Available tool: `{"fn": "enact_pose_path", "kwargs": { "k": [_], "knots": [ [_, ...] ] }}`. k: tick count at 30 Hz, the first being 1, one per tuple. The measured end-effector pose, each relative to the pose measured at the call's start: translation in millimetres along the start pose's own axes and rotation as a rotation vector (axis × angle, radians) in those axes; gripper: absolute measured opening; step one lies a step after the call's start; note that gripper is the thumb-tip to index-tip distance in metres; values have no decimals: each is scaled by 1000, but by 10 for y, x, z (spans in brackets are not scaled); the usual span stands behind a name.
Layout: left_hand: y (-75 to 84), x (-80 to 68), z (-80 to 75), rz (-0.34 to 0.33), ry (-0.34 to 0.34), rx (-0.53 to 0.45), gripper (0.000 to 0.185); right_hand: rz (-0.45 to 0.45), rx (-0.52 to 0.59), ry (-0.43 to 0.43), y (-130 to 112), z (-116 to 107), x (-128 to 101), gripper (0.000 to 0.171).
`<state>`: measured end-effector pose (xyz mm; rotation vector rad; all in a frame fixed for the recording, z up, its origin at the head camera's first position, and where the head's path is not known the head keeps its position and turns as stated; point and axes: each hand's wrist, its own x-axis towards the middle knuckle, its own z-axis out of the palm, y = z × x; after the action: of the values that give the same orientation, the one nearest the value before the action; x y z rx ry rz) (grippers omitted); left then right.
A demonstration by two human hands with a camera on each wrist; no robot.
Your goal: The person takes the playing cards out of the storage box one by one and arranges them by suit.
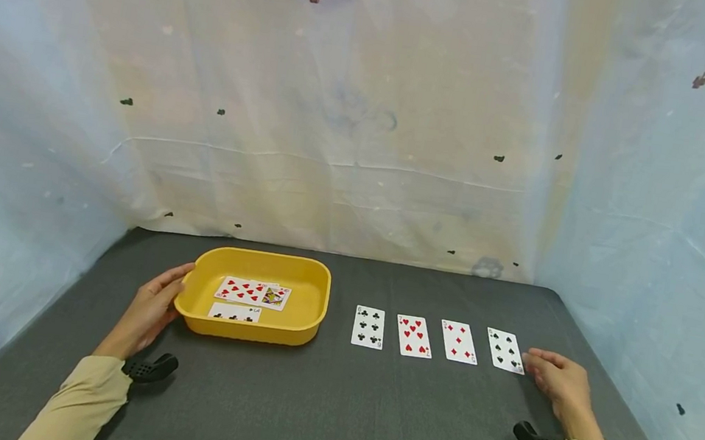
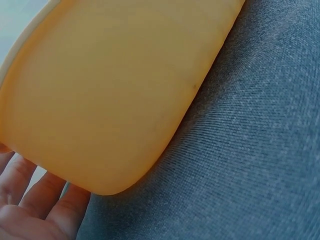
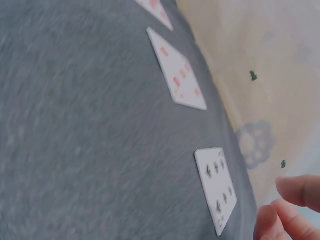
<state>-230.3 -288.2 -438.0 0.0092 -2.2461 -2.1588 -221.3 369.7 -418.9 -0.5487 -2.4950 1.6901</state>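
My left hand [image 1: 148,310] holds the left end of a yellow plastic tray [image 1: 257,332], its fingers against the outer wall in the left wrist view. Inside the tray lie several playing cards: a hearts card [image 1: 241,289] overlapping a face card [image 1: 276,298], and a black-suited card [image 1: 235,312] partly hidden by the front wall. My right hand [image 1: 561,385] is at the right edge of a spades card [image 1: 505,351], its fingers loosely bent. The right wrist view shows a gap between the fingertips and that spades card [image 3: 216,185].
Left of the spades card, a diamonds card [image 1: 460,342], a hearts card [image 1: 414,336] and a clubs card [image 1: 368,327] lie face up in a row. Dark grey cloth [image 1: 327,410] covers the table. Pale patterned curtains [image 1: 368,103] hang behind and at both sides.
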Motion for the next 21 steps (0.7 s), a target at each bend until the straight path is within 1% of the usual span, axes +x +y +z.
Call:
{"fn": "enact_pose_path", "kwargs": {
  "k": [5, 11, 17, 21],
  "knots": [
    [-9, -4, 0, 1, -2, -3, 57, 13, 45, -10, -84, 11, -16, 39],
    [-23, -2, 0, 8, 0, -1, 56, 12, 89, -71, -203, 24, -61, 40],
    [-25, 2, 5, 5, 11, 6, 56, -2, 189, -138, -353, 84, -120, 29],
    [-17, 10, 16, -1, 24, 11, 57, -57, 251, -184, -465, 147, -176, 15]
  ]
}}
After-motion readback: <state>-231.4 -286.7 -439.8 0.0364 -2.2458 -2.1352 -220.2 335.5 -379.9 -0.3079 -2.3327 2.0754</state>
